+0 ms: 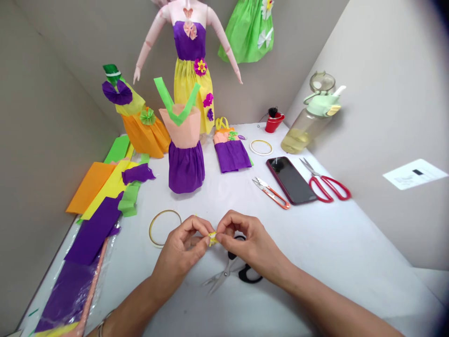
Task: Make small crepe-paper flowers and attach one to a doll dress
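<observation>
Between the fingertips of my left hand (185, 245) and my right hand (245, 236) is a small yellow piece with a pale patch (212, 238), perhaps paper or fabric. Both hands pinch it from opposite sides, just above the table. Below them lie black-handled scissors (226, 274) with the blades apart; my right hand hides part of their handles. A roll of double-sided tape (150, 229) rests by my left hand. Beyond stands a small doll dress (185, 168) with a purple skirt, peach top and green straps.
Coloured sheets (94, 229) line the left edge. To the right are orange thread snips (271, 193), a phone (291, 180), red-handled scissors (326, 185), another tape roll (251, 149) and a water bottle (305, 126). A dressed doll (192, 93) stands at the back.
</observation>
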Tool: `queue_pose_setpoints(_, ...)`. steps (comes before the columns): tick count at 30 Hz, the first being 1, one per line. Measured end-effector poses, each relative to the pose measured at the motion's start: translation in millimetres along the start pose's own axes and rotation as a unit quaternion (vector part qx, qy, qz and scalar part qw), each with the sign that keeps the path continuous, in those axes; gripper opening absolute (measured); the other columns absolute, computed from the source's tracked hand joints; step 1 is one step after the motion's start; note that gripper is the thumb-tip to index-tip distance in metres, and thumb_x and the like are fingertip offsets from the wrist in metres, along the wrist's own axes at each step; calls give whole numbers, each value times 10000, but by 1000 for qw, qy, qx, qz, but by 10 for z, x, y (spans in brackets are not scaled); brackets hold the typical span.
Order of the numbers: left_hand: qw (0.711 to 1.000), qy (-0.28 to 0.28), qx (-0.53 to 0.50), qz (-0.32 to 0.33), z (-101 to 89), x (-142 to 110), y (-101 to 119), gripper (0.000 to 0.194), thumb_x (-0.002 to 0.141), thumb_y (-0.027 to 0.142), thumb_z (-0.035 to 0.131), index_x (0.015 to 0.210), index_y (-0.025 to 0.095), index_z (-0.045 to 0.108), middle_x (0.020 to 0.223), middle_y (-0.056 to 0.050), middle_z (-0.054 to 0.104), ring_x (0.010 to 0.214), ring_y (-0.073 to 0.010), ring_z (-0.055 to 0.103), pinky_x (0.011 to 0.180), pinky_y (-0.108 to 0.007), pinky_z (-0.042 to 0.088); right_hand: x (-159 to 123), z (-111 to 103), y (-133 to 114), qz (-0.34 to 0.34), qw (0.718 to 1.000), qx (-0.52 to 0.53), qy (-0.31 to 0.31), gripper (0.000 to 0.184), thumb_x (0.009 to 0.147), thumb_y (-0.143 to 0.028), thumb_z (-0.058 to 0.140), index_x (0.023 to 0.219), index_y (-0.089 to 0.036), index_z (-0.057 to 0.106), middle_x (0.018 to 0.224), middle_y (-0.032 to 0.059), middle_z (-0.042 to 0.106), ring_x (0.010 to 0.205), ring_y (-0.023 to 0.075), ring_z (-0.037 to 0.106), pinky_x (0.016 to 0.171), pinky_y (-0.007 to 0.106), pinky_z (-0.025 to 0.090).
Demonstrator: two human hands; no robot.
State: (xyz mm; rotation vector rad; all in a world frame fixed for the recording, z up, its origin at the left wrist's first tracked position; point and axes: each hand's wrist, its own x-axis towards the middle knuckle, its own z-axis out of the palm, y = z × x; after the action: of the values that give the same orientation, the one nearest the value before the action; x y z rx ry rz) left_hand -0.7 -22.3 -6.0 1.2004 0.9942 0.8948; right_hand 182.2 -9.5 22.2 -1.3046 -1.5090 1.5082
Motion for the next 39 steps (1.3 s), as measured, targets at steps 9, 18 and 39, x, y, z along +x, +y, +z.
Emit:
queue_pose_setpoints(9, 1000, 19, 19, 12, 8, 5, 13, 117, 882, 225, 600, 793, 202, 527, 913, -10, 553, 876, -133, 538, 767, -219, 466, 1, -33, 19, -10, 1000, -8, 24, 67, 802, -206, 604, 738, -186, 600, 648, -41, 527, 613, 114, 465, 588, 251, 388)
queue_pose_setpoints(18, 995, 50, 81, 33, 74, -9, 30, 111, 866, 178, 587, 778, 195, 521, 900, -15, 574, 866, -141, 574, 811, -255, 489, -40, 1, -26, -48, 998, -38, 33, 74, 791, -174, 624, 741, -196, 574, 756, -25, 554, 637, 108, 481, 606, 248, 398)
queue_pose_setpoints(39, 1000, 17, 5, 13, 11, -6, 22, 144, 874, 259, 618, 786, 190, 528, 923, -38, 581, 880, -157, 569, 789, -260, 487, 3, -53, -9, 8, 999, 25, -35, 64, 828, -214, 580, 885, -188, 584, 662, -50, 508, 617, 104, 440, 568, 235, 341)
